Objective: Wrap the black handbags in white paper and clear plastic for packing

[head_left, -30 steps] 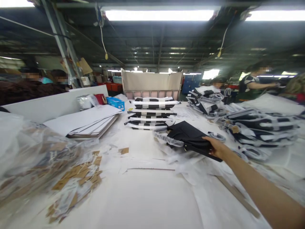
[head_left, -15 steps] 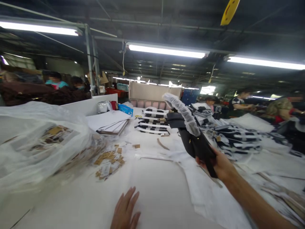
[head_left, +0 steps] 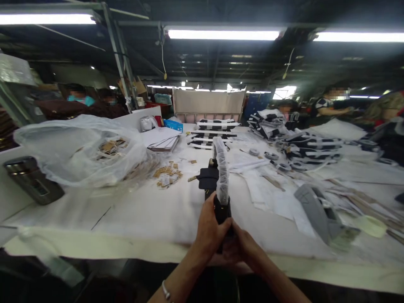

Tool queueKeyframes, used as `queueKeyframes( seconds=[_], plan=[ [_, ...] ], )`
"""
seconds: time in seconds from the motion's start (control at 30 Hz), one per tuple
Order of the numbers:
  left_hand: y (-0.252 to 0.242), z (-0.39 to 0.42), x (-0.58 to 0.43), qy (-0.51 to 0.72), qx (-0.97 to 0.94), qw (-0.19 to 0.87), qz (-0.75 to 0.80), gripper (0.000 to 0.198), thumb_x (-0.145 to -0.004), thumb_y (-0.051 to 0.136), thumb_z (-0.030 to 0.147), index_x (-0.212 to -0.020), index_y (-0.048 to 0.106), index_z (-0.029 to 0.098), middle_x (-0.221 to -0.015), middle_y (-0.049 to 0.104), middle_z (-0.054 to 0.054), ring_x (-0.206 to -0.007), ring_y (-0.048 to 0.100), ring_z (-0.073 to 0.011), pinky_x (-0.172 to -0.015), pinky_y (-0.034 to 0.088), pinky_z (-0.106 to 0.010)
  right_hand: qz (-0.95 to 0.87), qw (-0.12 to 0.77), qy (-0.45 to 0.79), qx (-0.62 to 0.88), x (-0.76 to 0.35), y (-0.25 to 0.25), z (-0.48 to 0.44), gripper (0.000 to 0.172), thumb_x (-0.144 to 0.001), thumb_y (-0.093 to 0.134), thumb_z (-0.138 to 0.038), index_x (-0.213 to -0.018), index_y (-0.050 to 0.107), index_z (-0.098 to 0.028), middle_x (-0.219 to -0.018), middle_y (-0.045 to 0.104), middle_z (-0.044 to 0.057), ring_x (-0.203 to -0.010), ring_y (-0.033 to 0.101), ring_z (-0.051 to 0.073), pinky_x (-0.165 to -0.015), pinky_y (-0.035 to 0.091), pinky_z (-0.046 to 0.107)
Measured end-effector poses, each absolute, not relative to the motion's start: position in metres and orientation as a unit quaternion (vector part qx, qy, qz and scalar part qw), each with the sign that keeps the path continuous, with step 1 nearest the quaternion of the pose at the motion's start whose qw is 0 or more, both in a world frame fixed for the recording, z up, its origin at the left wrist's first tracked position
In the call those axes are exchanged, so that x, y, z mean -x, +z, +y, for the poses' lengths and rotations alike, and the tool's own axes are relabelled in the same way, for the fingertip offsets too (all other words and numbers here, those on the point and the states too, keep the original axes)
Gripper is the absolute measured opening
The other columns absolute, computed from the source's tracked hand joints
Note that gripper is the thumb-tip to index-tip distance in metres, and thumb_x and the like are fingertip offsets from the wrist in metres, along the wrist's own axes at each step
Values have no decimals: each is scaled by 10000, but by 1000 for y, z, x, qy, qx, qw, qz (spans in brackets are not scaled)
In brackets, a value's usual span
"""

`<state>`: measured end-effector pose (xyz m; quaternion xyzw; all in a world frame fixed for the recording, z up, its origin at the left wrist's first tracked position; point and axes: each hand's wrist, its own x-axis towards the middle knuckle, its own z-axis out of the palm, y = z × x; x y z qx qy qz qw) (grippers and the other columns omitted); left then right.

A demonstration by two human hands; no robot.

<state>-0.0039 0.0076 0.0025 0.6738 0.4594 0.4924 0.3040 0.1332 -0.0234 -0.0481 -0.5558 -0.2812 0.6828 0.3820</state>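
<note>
Your grip is two-handed: the left hand (head_left: pixel 210 223) is closed around the near end of a black bag (head_left: pixel 222 211), while the right hand (head_left: pixel 241 242) meets its right side, fingers mostly hidden in shadow, so you cannot tell how tightly they curl.

From the left on the table (head_left: pixel 132 221), you have a dark flask (head_left: pixel 33 180), a clear plastic sack (head_left: pixel 75 158), a stack of white sheets (head_left: pixel 162 138) and a loose heap of brown tags (head_left: pixel 168 174).

Next comes the bag, in front of you and seen nearly edge-on above the table's near side, its wrapped handle (head_left: pixel 222 176) arching away from you. It looks light, with a fairly firm body and a floppy handle; the film there may slide under your fingers and crease. Hold the body by its sides, clear of the wrapping.

Farther right are banded bundles (head_left: pixel 311 151) and a grey tape dispenser (head_left: pixel 318 214).
</note>
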Motion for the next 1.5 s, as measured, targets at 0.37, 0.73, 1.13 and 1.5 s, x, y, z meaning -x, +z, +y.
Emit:
queueKeyframes(
  seconds=[0.37,0.73,1.13,1.5],
  plan=[
    [5,-21,18,444,-724,166,502,560,-743,703,211,-1256,479,198,-1160,593,-102,-1094,589,-287,-944,483,-455,-548,451,342,615,-166,5,-54,409,-842,560,-420,-1202,594,-229,-824,707,5,-578,650,157,-595,540,287],
    [0,-28,23,381,-624,501,463,406,-824,573,559,-975,625,186,-909,706,-64,-893,658,-271,-836,511,-367,-702,435,212,522,-148,-21,-70,517,-873,534,-172,-1379,509,-278,-1149,668,59,-818,642,177,-791,545,323],
    [-15,-32,6,445,-455,600,485,579,-692,672,727,-840,603,172,-529,438,69,-418,348,-73,-372,279,-173,-531,342,75,772,-347,-38,-64,76,-798,645,-294,-792,706,-250,-841,687,49,-839,616,239,-866,462,370],
    [-18,-24,18,398,-545,558,483,550,-737,596,737,-751,614,188,-582,597,-1,-481,534,-142,-478,473,-225,-508,307,97,799,-391,-46,-37,273,-686,713,-161,-544,491,-233,-641,565,23,-814,602,220,-777,424,309]
  ],
)
